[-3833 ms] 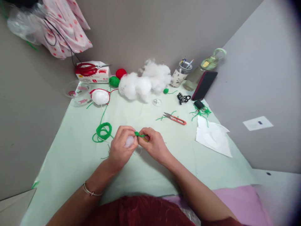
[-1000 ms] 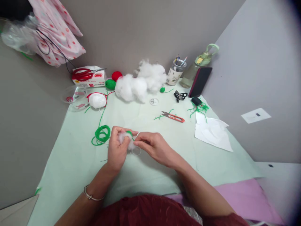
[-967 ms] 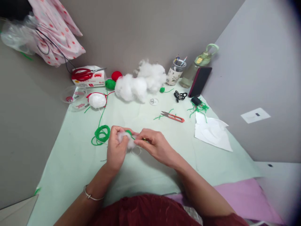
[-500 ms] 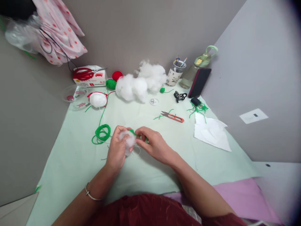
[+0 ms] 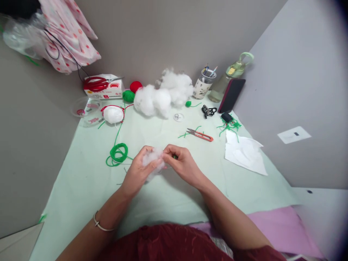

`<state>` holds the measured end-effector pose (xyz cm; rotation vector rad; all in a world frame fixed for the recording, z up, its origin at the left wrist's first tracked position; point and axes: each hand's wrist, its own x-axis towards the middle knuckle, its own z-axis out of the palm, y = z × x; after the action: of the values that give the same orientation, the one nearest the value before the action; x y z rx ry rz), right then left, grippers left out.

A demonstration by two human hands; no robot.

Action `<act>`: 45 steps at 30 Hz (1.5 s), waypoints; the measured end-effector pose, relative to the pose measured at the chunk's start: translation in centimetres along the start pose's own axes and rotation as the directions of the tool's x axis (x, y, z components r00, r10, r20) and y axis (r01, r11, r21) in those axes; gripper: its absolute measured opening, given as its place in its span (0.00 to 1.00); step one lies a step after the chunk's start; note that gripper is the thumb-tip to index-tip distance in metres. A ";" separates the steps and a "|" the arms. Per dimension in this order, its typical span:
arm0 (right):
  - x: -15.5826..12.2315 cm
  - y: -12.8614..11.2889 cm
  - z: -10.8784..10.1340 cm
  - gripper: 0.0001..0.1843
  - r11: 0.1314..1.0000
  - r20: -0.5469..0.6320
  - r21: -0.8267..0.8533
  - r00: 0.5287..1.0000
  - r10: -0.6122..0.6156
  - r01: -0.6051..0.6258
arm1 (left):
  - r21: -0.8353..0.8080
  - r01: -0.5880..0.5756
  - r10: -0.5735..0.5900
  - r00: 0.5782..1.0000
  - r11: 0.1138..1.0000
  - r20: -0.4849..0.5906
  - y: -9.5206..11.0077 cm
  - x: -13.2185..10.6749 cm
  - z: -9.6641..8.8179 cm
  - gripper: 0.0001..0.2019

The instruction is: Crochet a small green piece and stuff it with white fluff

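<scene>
My left hand [image 5: 137,172] is closed around a loose tuft of white stuffing [image 5: 152,156], its thumb lying across the front. The fingertips of my right hand [image 5: 181,161] pinch the right edge of this tuft and meet the left fingertips there. A small bit of green yarn work [image 5: 175,157] shows under the curled right fingers; most of it is hidden. A coil of green yarn [image 5: 119,154] lies left of my hands, with a strand running toward them.
Fluffy stuffing [image 5: 153,100] sits at the back, beside green [image 5: 128,96] and red yarn balls [image 5: 135,86]. Orange thread snips [image 5: 200,135] lie right of centre. A white yarn ball [image 5: 113,114], hair claw [image 5: 208,111], phone [image 5: 232,96], bottle [image 5: 217,88] and paper [image 5: 244,152] surround the work area.
Both hands have shifted slightly right and closer together. My right fingertips have moved onto the stuffing, and the green piece seen at its top edge is now mostly covered.
</scene>
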<state>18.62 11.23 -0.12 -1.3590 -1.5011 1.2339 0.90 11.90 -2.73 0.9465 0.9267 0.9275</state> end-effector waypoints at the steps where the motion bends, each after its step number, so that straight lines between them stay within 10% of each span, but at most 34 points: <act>1: -0.1 -0.2 -0.1 0.15 1.000 0.039 0.025 0.999 -0.011 0.010 | 0.025 -0.009 0.010 1.000 1.000 -0.013 -0.1 0.1 -0.2 0.16; 8: -1.0 -1.2 0.3 0.06 0.999 0.172 -0.036 0.985 -0.026 0.033 | 0.216 -0.135 0.183 0.958 0.967 -0.219 -0.2 0.3 0.2 0.11; 15: 0.0 0.0 0.5 0.17 0.982 0.119 0.183 0.993 0.014 -0.036 | 0.187 -0.144 0.169 0.978 0.972 -0.122 -0.4 -0.4 1.3 0.10; 26: -0.1 0.2 0.3 0.11 0.999 -0.068 -0.039 0.998 -0.002 0.000 | 0.092 -0.066 0.067 0.998 0.994 -0.008 0.2 -0.3 -0.4 0.10; 36: -1.0 -1.0 0.6 0.04 0.993 0.178 -0.079 0.982 -0.068 0.083 | 0.186 -0.169 0.216 0.940 0.968 -0.265 -0.7 0.3 0.3 0.11; 45: -0.2 0.6 0.9 0.09 0.952 -0.102 -0.283 0.983 -0.155 0.121 | 0.028 -0.077 0.081 0.985 0.997 -0.154 -0.1 -0.2 1.3 0.10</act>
<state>17.91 10.81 -0.94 -1.4508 -1.6947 0.8604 2.07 11.40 -2.39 0.9448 1.0387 1.0723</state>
